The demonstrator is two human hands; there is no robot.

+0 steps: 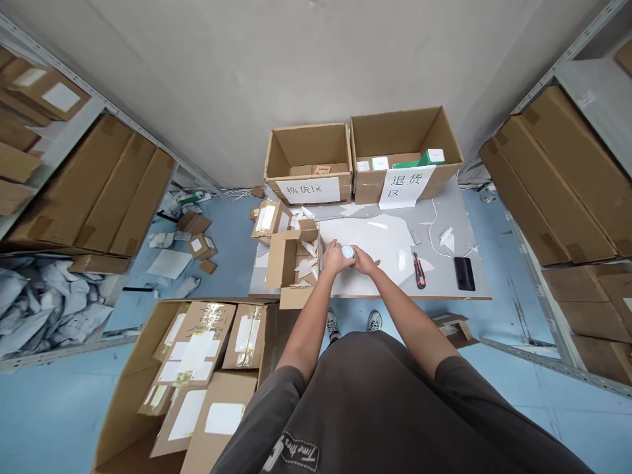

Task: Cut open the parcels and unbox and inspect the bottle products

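Between my two hands, over the table's front part, is a small round object (347, 252) with a white top and a bluish rim; its lower part is hidden. My left hand (334, 258) is closed on its left side. From the right, the fingers of my right hand (364, 261) are wrapped against it too. Just left of my left hand stands an opened carton (282, 259) with its flaps out and white paper scraps inside. Under both hands lies a white sheet (395, 240). A red and black utility knife (419, 271) rests to the right.
Two large cardboard boxes with paper signs, the left one (308, 155) and the right one (402, 135), stand at the table's back. A phone (464, 274) and a white cable (432, 227) lie right. A big bin of parcels (123, 388) is at lower left. Shelves flank both sides.
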